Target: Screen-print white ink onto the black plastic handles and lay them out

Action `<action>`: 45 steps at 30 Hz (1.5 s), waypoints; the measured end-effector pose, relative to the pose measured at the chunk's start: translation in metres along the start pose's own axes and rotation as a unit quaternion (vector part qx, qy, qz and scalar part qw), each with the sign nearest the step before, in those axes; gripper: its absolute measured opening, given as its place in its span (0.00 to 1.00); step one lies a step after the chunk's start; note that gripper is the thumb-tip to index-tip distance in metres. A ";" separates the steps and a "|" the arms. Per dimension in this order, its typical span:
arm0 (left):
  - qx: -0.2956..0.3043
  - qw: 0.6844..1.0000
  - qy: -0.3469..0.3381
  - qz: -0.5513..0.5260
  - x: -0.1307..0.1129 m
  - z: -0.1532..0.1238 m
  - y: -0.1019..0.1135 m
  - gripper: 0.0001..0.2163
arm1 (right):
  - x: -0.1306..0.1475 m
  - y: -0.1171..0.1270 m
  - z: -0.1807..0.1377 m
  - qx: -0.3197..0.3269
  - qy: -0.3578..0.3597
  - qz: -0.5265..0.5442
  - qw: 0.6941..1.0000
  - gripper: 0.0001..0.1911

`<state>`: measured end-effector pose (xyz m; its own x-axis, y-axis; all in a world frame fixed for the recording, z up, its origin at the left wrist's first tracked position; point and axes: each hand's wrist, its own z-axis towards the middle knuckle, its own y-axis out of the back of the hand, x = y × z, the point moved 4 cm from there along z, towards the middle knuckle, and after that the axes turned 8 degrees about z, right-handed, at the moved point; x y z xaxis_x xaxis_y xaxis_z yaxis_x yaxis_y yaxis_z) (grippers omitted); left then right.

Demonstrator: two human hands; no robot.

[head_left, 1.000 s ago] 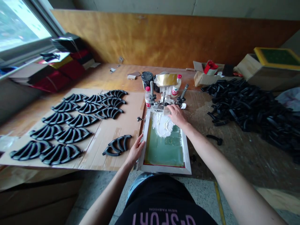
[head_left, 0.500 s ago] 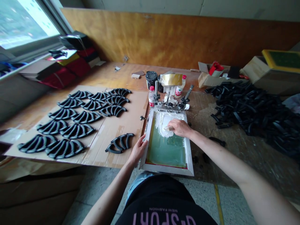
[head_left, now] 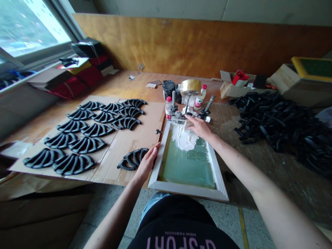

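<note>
A white-framed printing screen (head_left: 181, 188) with green mesh is hinged to a clamp (head_left: 181, 116) at its far end, and its near end is tilted up off the bench. My left hand (head_left: 147, 160) grips the frame's left rail. My right hand (head_left: 199, 126) holds a small scraper (head_left: 187, 124) at the far end of the mesh, against a patch of white ink (head_left: 184, 137). A single set of black curved parts (head_left: 132, 158) lies just left of the frame.
Rows of black curved parts (head_left: 85, 133) cover a cardboard sheet (head_left: 111, 162) on the left. A big heap of black parts (head_left: 280, 121) fills the right. Bottles (head_left: 168, 108), a jar (head_left: 168, 88) and a tape roll (head_left: 190, 86) stand behind the clamp. Boxes (head_left: 290, 79) sit far right.
My right hand pulled the scraper toward me over the ink, then pushed it back to the far end. The screen's near end has lifted, my left hand raising its rail.
</note>
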<state>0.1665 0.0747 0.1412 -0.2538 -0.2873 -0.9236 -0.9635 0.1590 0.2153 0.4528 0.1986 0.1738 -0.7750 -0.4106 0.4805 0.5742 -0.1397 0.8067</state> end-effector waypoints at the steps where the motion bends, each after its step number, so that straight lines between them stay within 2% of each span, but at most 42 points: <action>1: 0.002 1.000 0.001 -0.013 -0.011 0.000 0.002 0.29 | -0.012 0.011 0.005 -0.029 -0.016 -0.002 0.999 0.32; 3: -0.003 0.999 -0.010 -0.046 -0.034 0.005 0.003 0.29 | -0.042 0.035 0.001 -0.109 -0.062 0.012 0.992 0.27; 5: -0.022 0.994 -0.063 -0.092 -0.059 0.015 0.001 0.29 | -0.075 0.051 -0.017 -0.187 -0.136 0.033 0.972 0.18; 7: -0.035 0.981 -0.134 -0.136 -0.083 0.026 -0.002 0.27 | -0.100 0.048 -0.042 -0.212 -0.218 0.049 0.951 0.12; 9: -0.036 0.970 -0.174 -0.163 -0.102 0.037 -0.007 0.24 | -0.106 0.024 -0.066 -0.160 -0.246 0.072 0.953 0.10; 10: -0.034 0.968 -0.179 -0.172 -0.108 0.041 -0.009 0.23 | -0.100 0.008 -0.076 -0.117 -0.230 0.087 0.962 0.10; 12: -0.040 0.966 -0.173 -0.188 -0.111 0.046 -0.015 0.23 | -0.077 -0.025 -0.090 -0.026 -0.155 0.107 0.982 0.14; 14: -0.062 0.964 -0.157 -0.206 -0.099 0.045 -0.020 0.24 | -0.050 -0.047 -0.098 0.048 -0.082 0.093 0.991 0.16; 16: -0.041 0.973 -0.100 -0.206 -0.071 0.037 -0.033 0.25 | -0.028 -0.055 -0.102 0.085 -0.053 0.061 0.993 0.11; 18: 0.042 0.984 0.002 -0.174 -0.033 0.024 -0.053 0.27 | -0.004 -0.053 -0.103 0.075 -0.049 0.043 0.995 0.06; 20: 0.114 0.977 0.091 -0.158 0.003 0.006 -0.069 0.30 | 0.029 -0.052 -0.103 0.055 -0.010 0.040 0.998 0.06; 21: 0.117 0.972 0.114 -0.169 0.017 -0.001 -0.073 0.30 | 0.049 -0.054 -0.103 0.052 0.025 0.037 0.998 0.07; 22: 0.094 0.970 0.123 -0.190 0.029 -0.006 -0.072 0.30 | 0.071 -0.059 -0.104 0.055 0.063 0.033 0.996 0.07; 24: 0.006 0.969 0.120 -0.216 0.050 -0.011 -0.056 0.27 | 0.113 -0.077 -0.103 0.076 0.135 0.029 0.987 0.09; 27: -0.130 0.969 0.115 -0.175 0.085 -0.016 -0.006 0.23 | 0.159 -0.117 -0.091 0.116 0.178 0.069 0.975 0.10; 31: -0.247 0.949 0.187 -0.058 0.149 -0.030 0.073 0.19 | 0.183 -0.183 -0.062 0.192 0.143 0.133 0.962 0.14; 34: -0.299 0.921 0.248 -0.005 0.188 -0.042 0.114 0.16 | 0.187 -0.230 -0.048 0.258 0.097 0.129 0.953 0.15; 36: -0.319 0.907 0.274 0.012 0.204 -0.046 0.128 0.14 | 0.187 -0.254 -0.044 0.292 0.060 0.106 0.949 0.17; 39: -0.328 0.899 0.289 0.040 0.214 -0.043 0.136 0.15 | 0.185 -0.279 -0.041 0.325 0.023 0.074 0.943 0.22; 45: -0.332 0.896 0.274 0.104 0.212 -0.017 0.149 0.15 | 0.184 -0.297 -0.034 0.333 -0.008 0.099 0.938 0.25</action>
<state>-0.0325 0.0213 -0.0169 -0.2627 -0.7672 -0.5852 -0.6822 -0.2812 0.6749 0.1482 0.1340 0.0113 -0.6773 -0.3545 0.6446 0.4191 0.5343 0.7341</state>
